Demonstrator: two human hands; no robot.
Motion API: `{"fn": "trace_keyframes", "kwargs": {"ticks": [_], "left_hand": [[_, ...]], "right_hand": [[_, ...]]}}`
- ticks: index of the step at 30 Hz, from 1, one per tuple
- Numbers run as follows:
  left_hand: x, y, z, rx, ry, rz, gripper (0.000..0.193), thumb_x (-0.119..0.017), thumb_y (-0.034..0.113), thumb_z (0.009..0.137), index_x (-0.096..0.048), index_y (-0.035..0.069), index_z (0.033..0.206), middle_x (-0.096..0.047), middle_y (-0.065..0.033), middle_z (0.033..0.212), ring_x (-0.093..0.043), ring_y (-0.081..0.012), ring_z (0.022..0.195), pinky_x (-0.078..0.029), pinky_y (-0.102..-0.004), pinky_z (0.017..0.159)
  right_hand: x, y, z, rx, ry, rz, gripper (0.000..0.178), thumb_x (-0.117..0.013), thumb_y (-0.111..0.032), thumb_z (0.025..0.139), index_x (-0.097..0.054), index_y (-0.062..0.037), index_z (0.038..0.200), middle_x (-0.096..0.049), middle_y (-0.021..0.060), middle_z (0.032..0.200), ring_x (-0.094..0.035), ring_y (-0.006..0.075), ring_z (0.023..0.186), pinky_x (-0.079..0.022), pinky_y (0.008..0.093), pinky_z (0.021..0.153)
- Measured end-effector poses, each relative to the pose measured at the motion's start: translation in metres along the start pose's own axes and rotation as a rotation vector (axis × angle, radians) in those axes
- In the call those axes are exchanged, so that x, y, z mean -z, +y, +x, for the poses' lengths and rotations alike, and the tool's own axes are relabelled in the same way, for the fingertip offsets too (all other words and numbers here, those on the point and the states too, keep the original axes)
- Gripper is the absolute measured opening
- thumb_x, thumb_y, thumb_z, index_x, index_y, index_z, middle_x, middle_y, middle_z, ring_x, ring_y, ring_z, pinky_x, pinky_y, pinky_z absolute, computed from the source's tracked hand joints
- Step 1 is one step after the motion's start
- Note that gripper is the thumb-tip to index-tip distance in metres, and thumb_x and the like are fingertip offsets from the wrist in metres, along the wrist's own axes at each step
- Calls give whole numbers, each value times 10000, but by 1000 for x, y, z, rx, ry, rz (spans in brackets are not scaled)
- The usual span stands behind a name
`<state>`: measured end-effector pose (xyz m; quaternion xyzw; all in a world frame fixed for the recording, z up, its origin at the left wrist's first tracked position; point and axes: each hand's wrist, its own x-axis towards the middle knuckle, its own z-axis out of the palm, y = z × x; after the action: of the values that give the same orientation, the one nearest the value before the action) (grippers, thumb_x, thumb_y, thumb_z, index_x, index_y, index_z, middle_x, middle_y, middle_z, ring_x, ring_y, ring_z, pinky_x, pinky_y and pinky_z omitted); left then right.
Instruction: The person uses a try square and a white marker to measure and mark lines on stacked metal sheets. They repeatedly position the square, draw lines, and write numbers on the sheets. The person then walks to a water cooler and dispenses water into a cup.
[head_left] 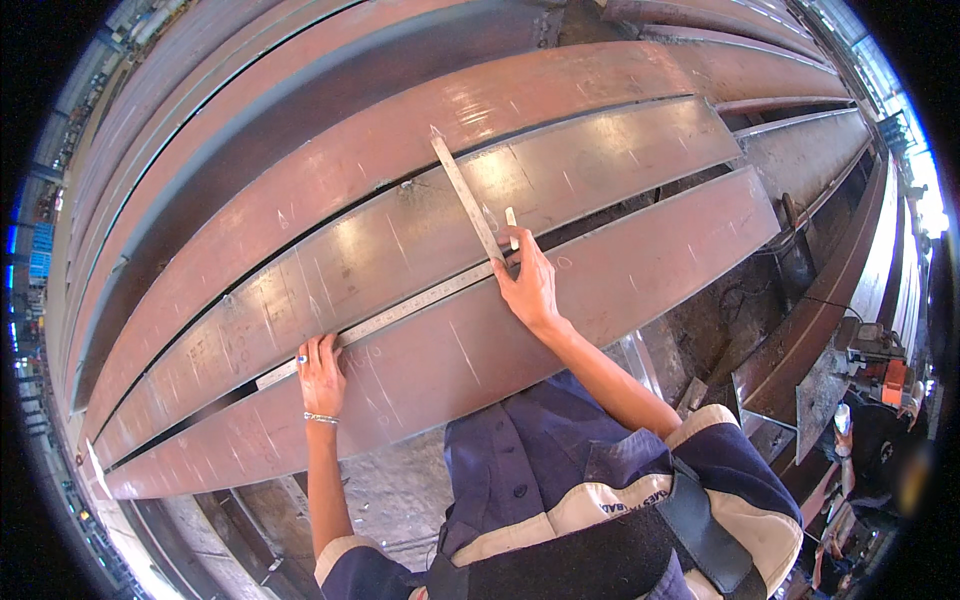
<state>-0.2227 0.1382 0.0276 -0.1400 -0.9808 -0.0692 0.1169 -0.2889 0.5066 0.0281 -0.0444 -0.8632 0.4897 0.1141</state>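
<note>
A steel square [420, 302] lies across two reddish-brown steel beams, its long blade along the gap between them and its short blade pointing away over the middle beam [380, 235]. Near the left end of the long blade, my left hand [321, 378] has its fingers closed over the edge, pressing it down. My right hand [530, 288] is at the square's corner, thumb against it. Between the fingers of that hand a white stick of chalk [512, 226] stands up. Pale chalk lines cross both the middle beam and the near beam [450, 350].
More long steel beams [350, 80] lie side by side beyond. Dark gaps run between them. At the right are a metal plate [815, 400], a machine with an orange part [892, 383] and cables. Concrete floor [395, 480] shows below the near beam.
</note>
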Motion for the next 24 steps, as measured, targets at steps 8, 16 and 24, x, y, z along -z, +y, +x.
{"fn": "trace_keyframes", "kwargs": {"ticks": [8, 16, 24], "left_hand": [[3, -2, 2, -56, 3, -18, 337, -642, 30, 858, -567, 35, 1186, -560, -160, 1135, -561, -368, 1052, -481, -453, 903], [3, -5, 4, -70, -19, -6, 285, -650, 58, 859, -598, 30, 1138, -595, -137, 1108, -578, -326, 1027, -480, -433, 900], [6, -4, 6, -108, 41, 115, 242, -660, 99, 870, -621, 76, 1107, -620, -92, 1006, -614, -293, 927, -514, -400, 797]], "right_hand": [[2, -2, 1, 13, -16, 42, 460, -683, 10, 814, -474, -39, 1221, -619, 122, 1047, -639, 298, 739, -507, 418, 682], [1, 0, 2, 36, -13, 38, 465, -684, 14, 814, -468, -32, 1223, -617, 128, 1066, -633, 291, 729, -518, 407, 687], [3, -3, 3, 22, -23, 40, 475, -686, 12, 816, -464, -31, 1233, -621, 129, 1054, -638, 281, 723, -519, 400, 685]]}}
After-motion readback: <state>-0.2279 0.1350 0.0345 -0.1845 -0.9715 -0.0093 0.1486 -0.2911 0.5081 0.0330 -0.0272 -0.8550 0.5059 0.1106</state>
